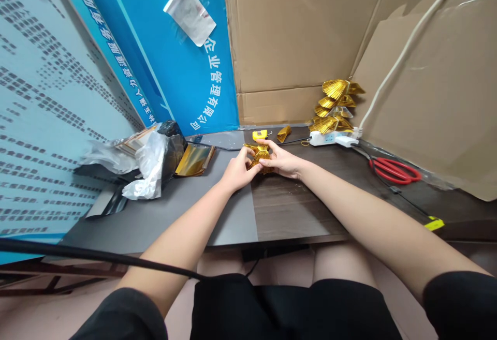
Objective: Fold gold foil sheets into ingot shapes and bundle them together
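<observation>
Pleated gold foil piece (258, 156) pinched between two hands

The piece sits above the table's near edge, its long axis running roughly side to side, with narrow pleats fanning outward; its exact tilt is hard to tell. The left hand (237, 170) and right hand (281, 160) close on it from either side, fingers curled and firmly gripping, with no gap showing between fingertips and foil. The dark table (233, 216) lies beneath it. Left of the piece lie glossy gold foil sheets (194, 160) and crumpled clear plastic bags (149, 166). Right of it are red-handled scissors (395, 170). Just beyond it stand a yellow glue gun (259, 135) and a small folded gold piece (283, 133). Farther right, a heap of gold fans (334, 104) rests behind a white power strip (330, 138), against corrugated cardboard (295, 34).
</observation>
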`<action>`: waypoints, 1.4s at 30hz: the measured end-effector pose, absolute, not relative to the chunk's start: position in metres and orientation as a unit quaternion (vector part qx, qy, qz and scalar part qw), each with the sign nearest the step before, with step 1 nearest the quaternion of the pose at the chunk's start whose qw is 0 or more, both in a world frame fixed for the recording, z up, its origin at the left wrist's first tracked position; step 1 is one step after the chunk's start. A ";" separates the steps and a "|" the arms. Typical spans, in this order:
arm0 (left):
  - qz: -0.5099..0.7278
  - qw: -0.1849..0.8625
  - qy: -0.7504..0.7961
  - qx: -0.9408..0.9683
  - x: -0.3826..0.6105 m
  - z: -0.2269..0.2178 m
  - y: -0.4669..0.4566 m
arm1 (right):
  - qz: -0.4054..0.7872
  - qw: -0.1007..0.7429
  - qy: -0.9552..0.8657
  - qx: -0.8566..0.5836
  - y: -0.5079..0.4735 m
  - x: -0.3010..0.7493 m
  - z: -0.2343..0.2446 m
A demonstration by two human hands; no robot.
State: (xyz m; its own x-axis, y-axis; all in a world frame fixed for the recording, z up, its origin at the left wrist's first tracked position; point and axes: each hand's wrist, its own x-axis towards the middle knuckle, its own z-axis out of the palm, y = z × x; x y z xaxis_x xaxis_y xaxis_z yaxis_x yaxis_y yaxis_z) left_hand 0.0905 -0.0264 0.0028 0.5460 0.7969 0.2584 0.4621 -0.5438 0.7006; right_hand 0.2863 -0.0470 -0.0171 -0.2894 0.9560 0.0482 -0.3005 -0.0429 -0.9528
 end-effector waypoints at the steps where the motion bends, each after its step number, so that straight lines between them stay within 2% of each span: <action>1: 0.287 0.292 0.375 0.832 0.090 0.003 -0.026 | 0.640 0.489 -0.488 -0.337 -0.048 0.287 -0.016; 19: 0.300 0.296 0.372 0.827 0.090 -0.001 -0.022 | 0.608 0.503 -0.528 -0.315 -0.050 0.284 -0.015; 28: 0.315 0.326 0.335 0.826 0.090 -0.004 -0.023 | 0.509 0.595 -0.525 -0.333 -0.048 0.265 -0.015; 36: 0.332 0.389 0.321 0.797 0.091 -0.012 -0.016 | 0.498 0.588 -0.540 -0.338 -0.053 0.268 -0.009; 42: 0.366 0.362 0.350 0.783 0.087 -0.009 -0.013 | 0.494 0.589 -0.539 -0.344 -0.053 0.267 -0.010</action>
State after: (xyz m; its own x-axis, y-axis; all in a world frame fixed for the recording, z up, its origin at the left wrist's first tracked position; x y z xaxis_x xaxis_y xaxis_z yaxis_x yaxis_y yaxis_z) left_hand 0.0866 -0.0128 -0.0095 0.4881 0.8120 0.3200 0.2831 -0.4941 0.8220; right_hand 0.2666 -0.0527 -0.0098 -0.0690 0.9532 0.2944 -0.2109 0.2745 -0.9382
